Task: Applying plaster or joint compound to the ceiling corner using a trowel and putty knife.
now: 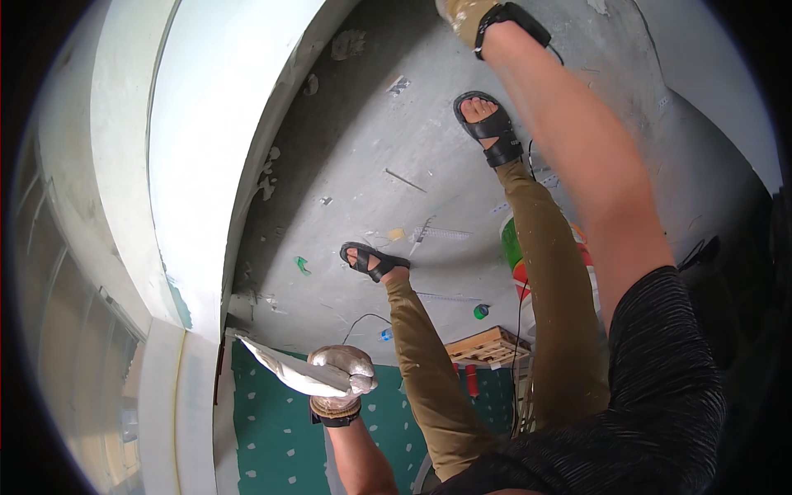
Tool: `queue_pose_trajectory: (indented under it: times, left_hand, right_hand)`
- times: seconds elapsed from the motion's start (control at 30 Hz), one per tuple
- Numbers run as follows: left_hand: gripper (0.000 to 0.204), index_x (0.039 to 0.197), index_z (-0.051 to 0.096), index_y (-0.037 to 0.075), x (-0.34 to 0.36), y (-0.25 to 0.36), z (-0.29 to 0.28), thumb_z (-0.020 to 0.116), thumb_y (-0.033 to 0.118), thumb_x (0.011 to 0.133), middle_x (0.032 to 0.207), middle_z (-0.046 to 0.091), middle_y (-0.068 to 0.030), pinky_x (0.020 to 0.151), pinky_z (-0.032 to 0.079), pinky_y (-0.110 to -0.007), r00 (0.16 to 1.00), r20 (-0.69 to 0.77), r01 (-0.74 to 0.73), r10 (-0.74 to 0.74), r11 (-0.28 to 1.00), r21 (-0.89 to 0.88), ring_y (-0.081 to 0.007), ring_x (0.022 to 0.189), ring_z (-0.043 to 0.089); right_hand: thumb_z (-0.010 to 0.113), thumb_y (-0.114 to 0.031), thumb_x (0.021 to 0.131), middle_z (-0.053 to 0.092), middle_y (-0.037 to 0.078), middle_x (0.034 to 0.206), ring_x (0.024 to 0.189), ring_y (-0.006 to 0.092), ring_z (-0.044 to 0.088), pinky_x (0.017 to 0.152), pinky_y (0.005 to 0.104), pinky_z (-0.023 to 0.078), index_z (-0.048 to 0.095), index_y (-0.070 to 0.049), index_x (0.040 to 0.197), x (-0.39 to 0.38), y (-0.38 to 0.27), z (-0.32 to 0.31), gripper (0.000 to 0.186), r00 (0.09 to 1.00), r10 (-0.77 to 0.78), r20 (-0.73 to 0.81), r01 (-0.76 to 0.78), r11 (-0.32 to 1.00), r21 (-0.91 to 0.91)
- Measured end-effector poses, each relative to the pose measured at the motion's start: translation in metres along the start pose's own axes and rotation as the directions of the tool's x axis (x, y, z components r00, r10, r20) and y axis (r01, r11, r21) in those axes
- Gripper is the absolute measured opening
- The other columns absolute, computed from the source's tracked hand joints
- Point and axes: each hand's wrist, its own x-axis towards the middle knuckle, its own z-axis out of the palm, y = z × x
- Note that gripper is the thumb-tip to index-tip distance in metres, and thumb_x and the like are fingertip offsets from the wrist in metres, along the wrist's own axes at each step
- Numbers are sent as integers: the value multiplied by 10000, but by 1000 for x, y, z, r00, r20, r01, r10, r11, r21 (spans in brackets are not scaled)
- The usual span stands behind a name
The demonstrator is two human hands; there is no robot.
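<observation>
My left hand (342,379), in a plaster-smeared glove, grips a wide blade (285,367) coated in white paste near the lower middle. My right arm stretches up to the top edge, where my right hand (464,18), in a soiled pale glove with a black strap at the wrist, is cut off; its fingers are out of sight. Beside it is a white curved panel edge (206,124) further left. My legs in olive trousers and sandalled feet appear over the grey floor (330,223).
A green, white and red bucket (513,247) is partly behind my leg. A wooden pallet (487,342), cables, a green bottle (481,312) and scattered scraps lie about. Green boarding (272,421) with white patches shows below; white wall sections (124,165) rise at the left.
</observation>
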Motion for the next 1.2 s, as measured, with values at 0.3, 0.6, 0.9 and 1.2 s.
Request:
queue_pose_trajectory:
  times: [0.3,0.6,0.9,1.2]
  left_hand:
    - [397,681,565,16,-28,11,-17,893,210,793,522,520,-95,375,369,-332,989,46,-147,140,947,285,-202,385,472]
    - [419,653,563,27,-62,-9,-44,900,241,780,509,528,-101,383,378,-328,996,0,-85,85,988,127,-211,389,487]
    - [316,751,640,-23,-108,-31,-83,893,163,728,576,592,-123,422,430,-334,965,-43,-236,259,928,289,-219,451,546]
    - [222,946,673,-69,-200,-23,-132,638,39,755,661,649,-112,445,416,-271,930,-289,-164,226,961,224,-154,481,560]
  right_hand:
    - [637,-81,887,751,144,1134,1057,306,698,927,378,539,683,-25,1176,-145,-38,107,298,995,48,91,-55,996,73]
    - [677,-94,845,758,137,1109,997,268,717,920,348,553,698,-47,1179,-252,-109,151,337,881,382,281,-408,912,40]
    - [730,-98,867,738,86,1069,946,194,704,834,319,577,710,-71,1146,-440,-156,220,281,646,55,761,-97,995,11]
    - [436,-499,1073,502,71,1480,1331,285,517,1170,485,421,485,-153,1433,-458,-171,98,502,396,-193,898,-753,491,438]
